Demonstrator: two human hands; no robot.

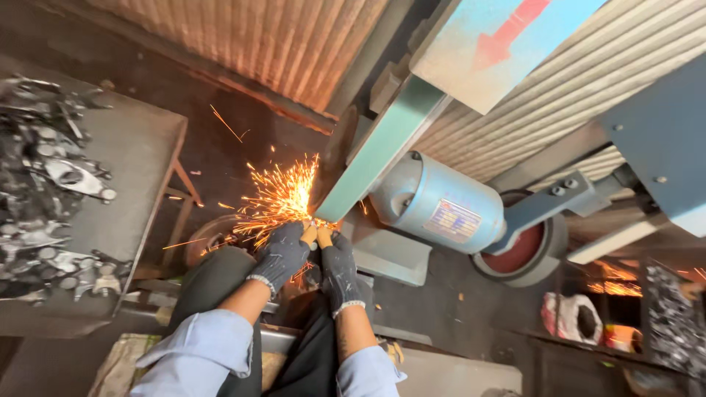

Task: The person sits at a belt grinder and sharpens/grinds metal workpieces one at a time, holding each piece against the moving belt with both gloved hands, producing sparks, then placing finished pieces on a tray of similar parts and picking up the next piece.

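Note:
My left hand (283, 254) and my right hand (340, 268) both wear dark grey knit gloves with orange fingertips. Together they press a small metal piece (315, 226), mostly hidden by my fingers, against the green belt (379, 151) of a belt grinder. Orange sparks (279, 198) spray leftward and down from the contact point. Both light blue sleeves are pushed up my forearms.
A grey-blue motor (441, 202) sits right of the belt, with a red wheel (518, 254) beyond it. A metal table (136, 158) at the left carries several shiny metal parts (44, 184). Corrugated sheet metal (272, 37) stands behind. More sparks (618, 287) glow at the far right.

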